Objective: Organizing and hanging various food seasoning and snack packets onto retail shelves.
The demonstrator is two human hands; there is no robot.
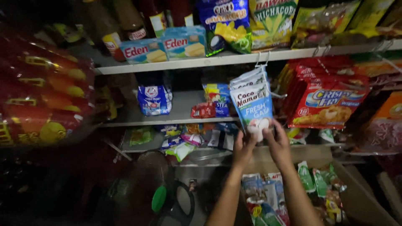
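Fingertips of both hands are pinched on the bottom edge of a light-blue and white pouch (253,106), the front one of a bunch hung from a hook (262,62) on the upper shelf (201,62). The left hand (244,147) is closed on the lower left corner, fingers curled together. The right hand (278,142) is closed on the lower right corner, thumb in front, fingers behind. Both forearms are raised from below.

The pouch hangs upright, just below the upper shelf edge and in front of the middle shelf (176,121). Just to its right, red breading-mix sachets (328,104) are hung in a stack. Left of it on the middle shelf, a blue-and-white bag (154,99) and a small red packet (203,110) are seen. On the upper shelf, two blue cheese boxes (164,47) and snack bags (247,25) are stood. Below the hands, a cardboard box (356,196) holding mixed sachets (266,196) is seen. Far left, red packs (42,92) are blurred.
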